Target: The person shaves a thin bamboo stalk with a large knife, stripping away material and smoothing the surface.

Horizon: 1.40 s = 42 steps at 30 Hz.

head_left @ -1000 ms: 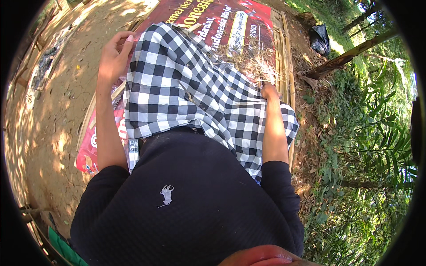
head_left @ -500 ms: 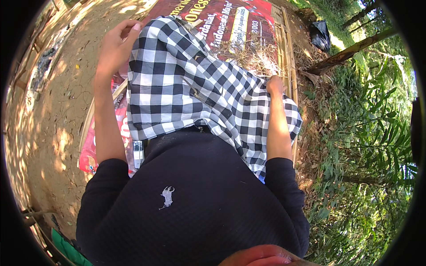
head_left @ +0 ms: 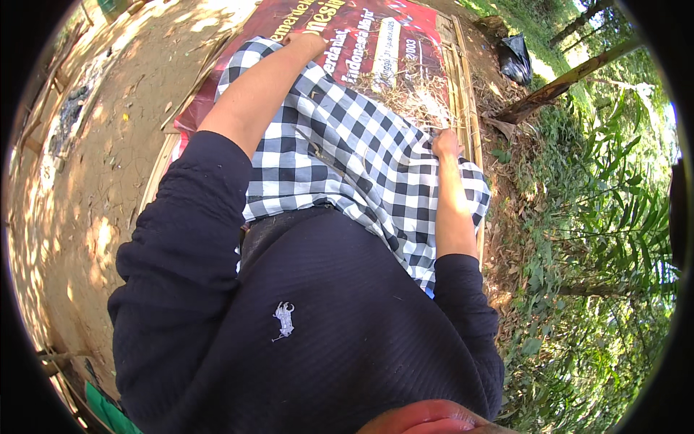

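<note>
A black-and-white checked cloth (head_left: 347,145) lies spread and wrinkled before me, its near side against my dark top. Across its far left part reaches my left arm. My left hand (head_left: 306,43) is at the cloth's far edge, with its fingers bent together on the fabric and partly hidden. At the right, my right hand (head_left: 447,143) is closed on the cloth's upper right edge, where folds gather around the fist. Whether the cloth is a garment I cannot tell.
Beneath the cloth is a red printed banner (head_left: 419,43) over a bamboo platform (head_left: 463,79). Dry grass (head_left: 412,94) lies on the banner just past the cloth. A black plastic bag (head_left: 516,59) and a leaning trunk (head_left: 564,83) stand at the right, beside green plants.
My left hand has swung right and over, from the cloth's far left corner to farther along its far edge. My right hand has stayed almost in place, holding the cloth.
</note>
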Tool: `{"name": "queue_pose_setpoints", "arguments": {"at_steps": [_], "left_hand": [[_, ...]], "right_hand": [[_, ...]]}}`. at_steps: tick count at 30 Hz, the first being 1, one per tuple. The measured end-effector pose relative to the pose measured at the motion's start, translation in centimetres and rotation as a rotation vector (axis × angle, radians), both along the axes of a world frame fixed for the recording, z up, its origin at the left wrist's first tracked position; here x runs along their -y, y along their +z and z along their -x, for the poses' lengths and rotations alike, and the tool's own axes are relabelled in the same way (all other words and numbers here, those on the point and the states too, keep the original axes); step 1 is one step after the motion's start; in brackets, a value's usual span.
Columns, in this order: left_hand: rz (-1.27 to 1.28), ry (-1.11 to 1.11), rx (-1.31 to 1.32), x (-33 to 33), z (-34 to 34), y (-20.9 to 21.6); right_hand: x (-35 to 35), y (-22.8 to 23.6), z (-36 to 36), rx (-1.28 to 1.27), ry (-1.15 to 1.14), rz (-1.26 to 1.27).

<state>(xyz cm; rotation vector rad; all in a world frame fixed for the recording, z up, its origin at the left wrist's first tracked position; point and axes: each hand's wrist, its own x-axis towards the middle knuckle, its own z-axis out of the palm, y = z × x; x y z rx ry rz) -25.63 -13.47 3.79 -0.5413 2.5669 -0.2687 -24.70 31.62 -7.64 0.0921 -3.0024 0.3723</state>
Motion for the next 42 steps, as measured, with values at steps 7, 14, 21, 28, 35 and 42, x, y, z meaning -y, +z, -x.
{"name": "queue_pose_setpoints", "arguments": {"at_steps": [7,14,21,28,35,42], "left_hand": [[-0.004,-0.299,-0.464,-3.4,-3.9,2.2],[-0.046,-0.229,-0.475,-3.0,-4.6,4.9],[-0.12,-0.148,-0.544,-2.8,-3.1,4.5],[-0.187,-0.203,-0.606,-2.9,-2.1,2.7],[-0.157,-0.298,-0.368,-1.6,1.0,1.3],[-0.247,-0.261,-0.14,1.9,-0.9,0.8]], "right_hand": [[-2.4,-0.2,0.9,-0.016,-0.063,-0.04],[-1.2,-0.1,0.3,-0.122,-0.1,0.039],[-1.2,0.1,-0.2,-0.034,-0.181,0.104],[-3.4,-2.4,-0.9,-0.343,-0.086,0.152],[-7.0,-3.8,2.0,-0.299,-0.089,0.393],[-6.7,-3.8,0.3,0.051,-0.045,0.73]]}}
